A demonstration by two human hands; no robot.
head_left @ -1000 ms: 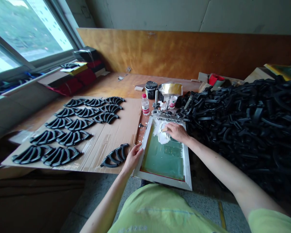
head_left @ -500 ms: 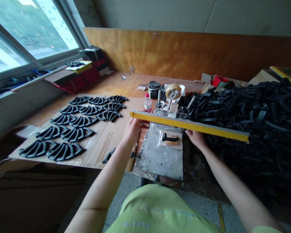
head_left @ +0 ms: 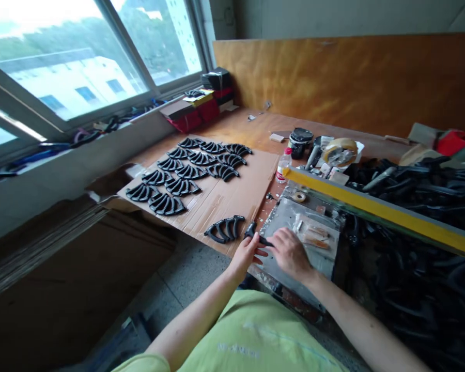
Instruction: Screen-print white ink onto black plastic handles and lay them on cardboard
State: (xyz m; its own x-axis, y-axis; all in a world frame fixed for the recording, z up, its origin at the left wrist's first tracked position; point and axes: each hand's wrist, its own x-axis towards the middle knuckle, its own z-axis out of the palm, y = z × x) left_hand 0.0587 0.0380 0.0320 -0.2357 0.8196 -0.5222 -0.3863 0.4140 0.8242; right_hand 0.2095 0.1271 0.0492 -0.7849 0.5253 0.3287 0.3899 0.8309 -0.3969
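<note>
A curved black handle-like part [head_left: 262, 239] spans my two hands above the near left edge of the metal plate [head_left: 269, 225]. My left hand [head_left: 245, 254] grips it near its thicker end, while my right hand [head_left: 292, 254] pinches the other end. Beside my left hand, a small fan of matching black parts [head_left: 225, 229] rests at the near edge of the cardboard sheet [head_left: 217, 204]. On the metal plate, right of my right hand, is a mounted block [head_left: 318, 237] with brownish pieces, and no black part sits on it.
Several fans of black parts [head_left: 178, 181] lie on the cardboard's far left. A yellow-edged bar [head_left: 372, 204] slants over the plate and a heap of black parts [head_left: 411, 268]. Behind stand a bottle [head_left: 283, 165], a dark tub [head_left: 301, 140] and a tape roll [head_left: 339, 151].
My hands have left the yellow-edged bar and come together at lower left. The black part from the block is now between them. The view has turned left.
</note>
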